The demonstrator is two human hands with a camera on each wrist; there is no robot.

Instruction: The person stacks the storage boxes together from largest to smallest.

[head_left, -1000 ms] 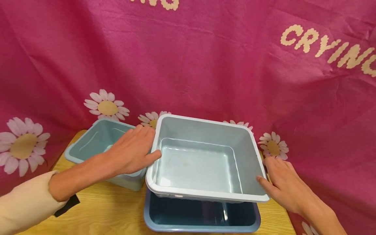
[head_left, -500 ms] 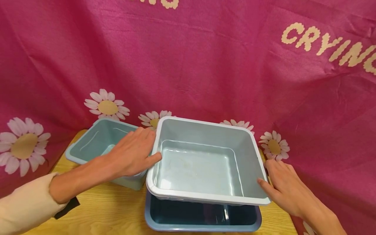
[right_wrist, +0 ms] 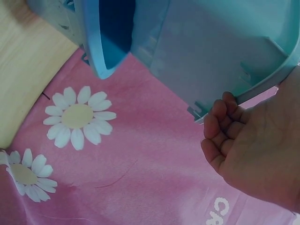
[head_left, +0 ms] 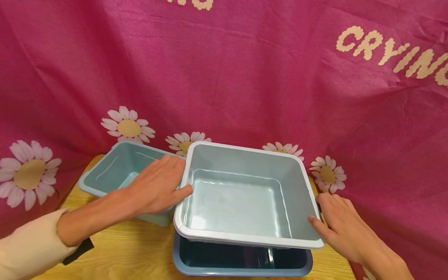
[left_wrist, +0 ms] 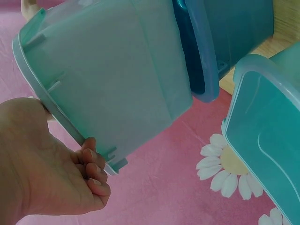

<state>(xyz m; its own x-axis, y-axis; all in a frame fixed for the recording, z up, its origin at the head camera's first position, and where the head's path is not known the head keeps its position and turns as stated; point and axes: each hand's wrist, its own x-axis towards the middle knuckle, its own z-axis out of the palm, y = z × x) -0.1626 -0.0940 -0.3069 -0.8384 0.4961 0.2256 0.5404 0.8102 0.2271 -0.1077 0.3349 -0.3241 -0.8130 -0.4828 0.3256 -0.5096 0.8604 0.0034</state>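
The grey bin (head_left: 234, 202) is held above the blue bin (head_left: 241, 271); base contact cannot be determined. The left hand (head_left: 161, 184) and right hand (head_left: 344, 227) each hold an opposite end rim, grip curled beneath, presumably to balance the load. The green bin (head_left: 105, 173) stands left of the blue bin, on the bench (head_left: 115, 245).

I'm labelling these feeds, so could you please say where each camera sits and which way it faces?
Head: worn there, facing forward and down into the gray bin; left hand, right hand and forearms show.
Left wrist: worn there, facing the gray bin's outer side; left hand shows.
Right wrist: worn there, facing the bin's opposite outer side; right hand shows.
Both wrist views share the blue bin and pink cloth.
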